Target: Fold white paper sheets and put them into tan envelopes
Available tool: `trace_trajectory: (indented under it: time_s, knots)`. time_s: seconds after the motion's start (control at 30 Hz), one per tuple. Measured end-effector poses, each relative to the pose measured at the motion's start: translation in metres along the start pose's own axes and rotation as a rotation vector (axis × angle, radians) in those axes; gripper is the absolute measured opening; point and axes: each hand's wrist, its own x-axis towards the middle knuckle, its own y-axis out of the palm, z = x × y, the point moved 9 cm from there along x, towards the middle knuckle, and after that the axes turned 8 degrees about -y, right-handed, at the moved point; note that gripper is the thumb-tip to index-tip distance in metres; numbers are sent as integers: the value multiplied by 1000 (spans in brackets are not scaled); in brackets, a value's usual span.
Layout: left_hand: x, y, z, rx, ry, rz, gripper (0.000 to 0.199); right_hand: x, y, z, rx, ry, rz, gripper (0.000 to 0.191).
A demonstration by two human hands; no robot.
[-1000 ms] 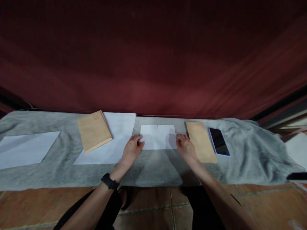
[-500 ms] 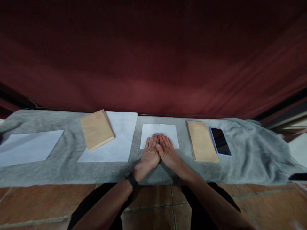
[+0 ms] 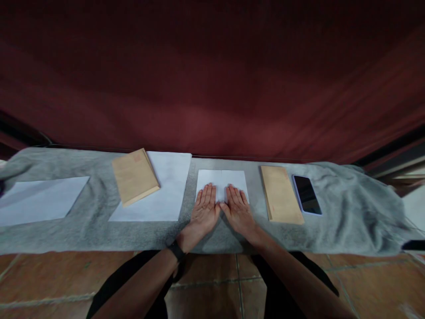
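A small white folded paper [image 3: 221, 177] lies on the grey cloth in front of me, with a short line at the middle of its far edge. My left hand [image 3: 206, 207] rests flat on its left part, fingers stretched out, a dark band on the wrist. On the right part lies my right hand [image 3: 238, 210], also flat, with its fingers extended. The two thumbs meet or nearly meet near the paper's near edge. Neither hand grips anything. The hands cover much of the paper's near side.
Brown envelopes [image 3: 134, 179] lie on white sheets [image 3: 169, 195] to the left, with more white paper [image 3: 43, 199] farther left. To the right are another brown envelope stack [image 3: 282, 195] and a phone [image 3: 307, 195]. A dark red surface [image 3: 212, 88] rises behind the grey cloth [image 3: 352, 208].
My hands have moved apart on the paper. The fingertips, side by side at the middle before, now rest on the left and right parts. The view has shifted slightly.
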Motion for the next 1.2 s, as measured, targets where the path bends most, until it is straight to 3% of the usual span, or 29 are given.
trace_trajectory:
  time_s: [0.33,0.77,0.97,1.1,1.2]
  knots:
    - [-1,-16,21,-22,-147,-70,67,-16,-11,-31,-19,123,-81,71]
    - [-2,-27,31,234,-214,-61,77,-26,-19,-42,-242,239,-28,80]
    - [14,-38,4,215,-142,-100,62,-10,-30,-33,-155,240,-82,76]
    - [24,-14,-23,200,4,35,58,14,-18,-10,47,100,-25,65]
    - [28,3,-32,213,67,98,59,27,-6,-2,120,87,26,63]
